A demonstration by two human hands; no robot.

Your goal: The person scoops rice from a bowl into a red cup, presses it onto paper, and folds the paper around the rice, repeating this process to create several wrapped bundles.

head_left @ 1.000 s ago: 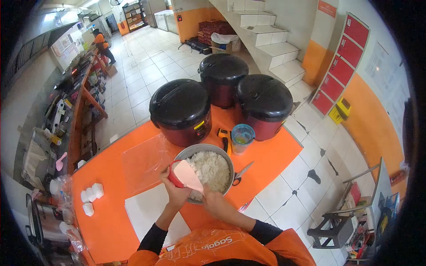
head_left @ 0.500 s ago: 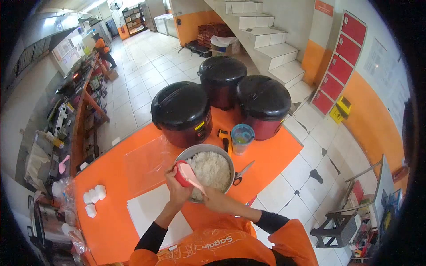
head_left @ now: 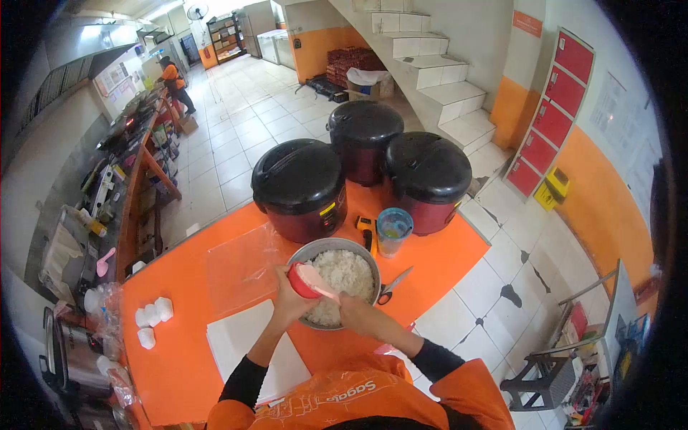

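Note:
A round metal pot (head_left: 307, 252) full of white rice (head_left: 344, 276) stands on the orange table. Over its left side, my left hand (head_left: 290, 297) is wrapped round a small red cup (head_left: 301, 281). The handle of a pale pink paddle (head_left: 319, 282) is gripped in my right hand (head_left: 362, 315), over the pot's lower edge, and the paddle's head lies against the cup's mouth. Right of the pot are scissors (head_left: 387, 292). White paper sheets (head_left: 247, 344) lie below my left hand.
Three rice cookers with black lids (head_left: 299, 172) stand behind the pot, near a blue-rimmed cup (head_left: 394, 226) and a yellow-black tool (head_left: 368, 233). White wrapped lumps (head_left: 154, 313) sit at the left. A person (head_left: 175, 86) stands far back by the counter. A dark stool (head_left: 541, 380) is at right.
The head view has shifted slightly, so the table items appear a little lower. The paddle's head lies flatter over the red cup, with my right hand slightly farther right.

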